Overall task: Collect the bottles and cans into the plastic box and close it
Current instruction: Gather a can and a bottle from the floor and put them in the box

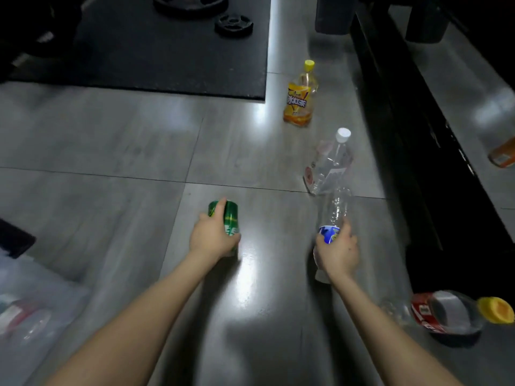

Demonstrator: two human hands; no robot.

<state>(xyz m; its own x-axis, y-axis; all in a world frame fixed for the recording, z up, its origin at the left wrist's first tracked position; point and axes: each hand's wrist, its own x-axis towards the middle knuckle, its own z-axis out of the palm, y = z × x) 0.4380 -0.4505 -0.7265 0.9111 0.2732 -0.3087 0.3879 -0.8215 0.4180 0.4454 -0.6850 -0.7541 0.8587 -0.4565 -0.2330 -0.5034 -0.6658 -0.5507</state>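
Grey floor tiles gleam as the left hand (213, 236) clenches a green can (227, 218) and the right hand (338, 253) grips a clear bottle (334, 210), long axis pointing away; what looks like the plastic box (36, 296) lies left of the can, nearer the left hand.

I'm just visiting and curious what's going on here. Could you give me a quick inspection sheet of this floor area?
Surface: glossy grey tiled floor with glare.
Job's things: green can and clear bottle in hand; yellow-capped tea bottle upright; white-capped bottle beside it; red-labelled bottle lying down; orange container at right edge; plastic box lower left, open, blurred.
Clutter: weight plates on black mat.
Grippers: left hand grips can; right hand grips clear bottle.
Cables: nothing seen.
Surroundings: dark bench at right.
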